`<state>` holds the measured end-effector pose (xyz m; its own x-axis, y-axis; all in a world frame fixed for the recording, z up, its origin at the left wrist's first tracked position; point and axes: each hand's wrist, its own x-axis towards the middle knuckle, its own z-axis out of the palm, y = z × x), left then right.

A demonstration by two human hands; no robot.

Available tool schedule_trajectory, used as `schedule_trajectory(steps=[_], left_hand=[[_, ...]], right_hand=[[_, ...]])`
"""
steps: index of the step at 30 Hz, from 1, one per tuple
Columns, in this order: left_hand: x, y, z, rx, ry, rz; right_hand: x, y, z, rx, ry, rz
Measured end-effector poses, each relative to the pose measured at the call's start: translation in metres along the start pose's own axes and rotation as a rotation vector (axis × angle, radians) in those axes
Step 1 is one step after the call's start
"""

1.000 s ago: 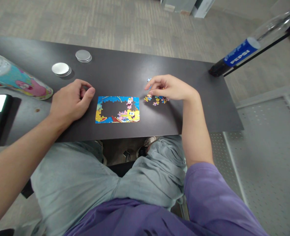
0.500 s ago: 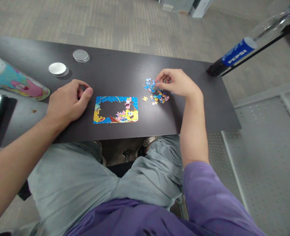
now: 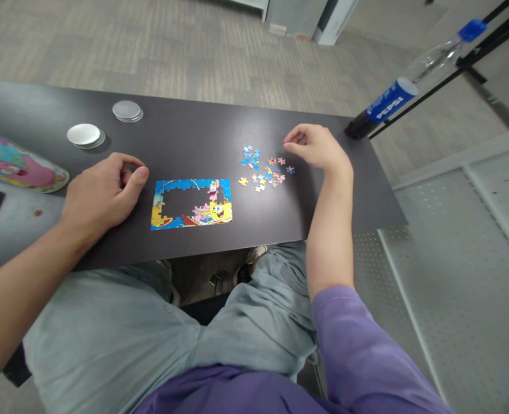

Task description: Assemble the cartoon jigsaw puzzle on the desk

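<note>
A jigsaw puzzle [image 3: 157,201] with a colourful cartoon picture lies on the dark table, its frame joined around a bare middle. Loose puzzle pieces [image 3: 249,158] are spread to the right of it, several blue ones apart from a mixed yellow and pink group. Just right of and above these pieces hovers my right hand [image 3: 321,148], thumb and fingertips drawn close together; whether a small piece sits between them is hidden. My left hand [image 3: 103,192] rests on the table left of the puzzle, its fingers loosely curled in and nothing visible in them.
Two stacks of round discs, a white stack [image 3: 84,134] and a grey stack [image 3: 127,110], lie at the back left. Beside my left hand is a cartoon-printed tin [image 3: 25,167]. A Pepsi bottle [image 3: 386,109] stands at the right end of the table [image 3: 185,121].
My right hand has moved right, off the loose pieces, which now show more fully. My left hand stays beside the puzzle. The whole view has shifted a little.
</note>
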<state>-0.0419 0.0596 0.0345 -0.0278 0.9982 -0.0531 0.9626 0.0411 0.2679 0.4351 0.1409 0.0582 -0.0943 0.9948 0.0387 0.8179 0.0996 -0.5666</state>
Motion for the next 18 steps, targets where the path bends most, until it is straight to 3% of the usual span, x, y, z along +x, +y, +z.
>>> schedule_trajectory(steps=[5, 12, 18], left_hand=[[0.0, 0.0, 0.0, 0.007, -0.013, 0.005], [0.001, -0.002, 0.001, 0.0, -0.007, 0.006], [0.0, 0.0, 0.002, -0.006, 0.013, 0.004]], right_hand=[[0.002, 0.012, 0.0, 0.048, -0.105, 0.015], [0.005, 0.001, 0.012, 0.054, -0.266, -0.04], [0.004, -0.011, 0.014, 0.025, -0.286, -0.058]])
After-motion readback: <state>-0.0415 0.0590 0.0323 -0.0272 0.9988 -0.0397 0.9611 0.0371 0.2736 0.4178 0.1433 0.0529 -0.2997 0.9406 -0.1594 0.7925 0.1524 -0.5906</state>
